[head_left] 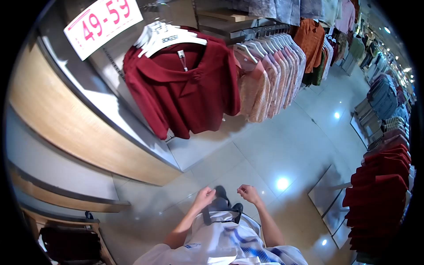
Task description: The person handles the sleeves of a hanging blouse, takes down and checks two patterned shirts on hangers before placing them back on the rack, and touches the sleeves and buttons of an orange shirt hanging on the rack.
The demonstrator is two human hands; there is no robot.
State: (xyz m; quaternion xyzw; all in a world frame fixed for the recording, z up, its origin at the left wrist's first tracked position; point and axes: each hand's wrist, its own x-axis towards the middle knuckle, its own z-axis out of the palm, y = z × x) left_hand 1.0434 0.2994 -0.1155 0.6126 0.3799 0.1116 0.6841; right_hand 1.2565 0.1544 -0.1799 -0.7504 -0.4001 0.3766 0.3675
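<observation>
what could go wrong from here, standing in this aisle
The rack base sits low on the floor to the right, so a shoe might catch its edge on a step that way.

The floor looks glossy and reflects the lights, so it could be slippery.

The front red top has a wide neck on its white hanger, so a tug from the left hand might pull it off.

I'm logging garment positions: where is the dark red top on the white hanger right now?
In the head view, the dark red top hangs upper left of centre, between the price sign and the light pink shirts.
</observation>
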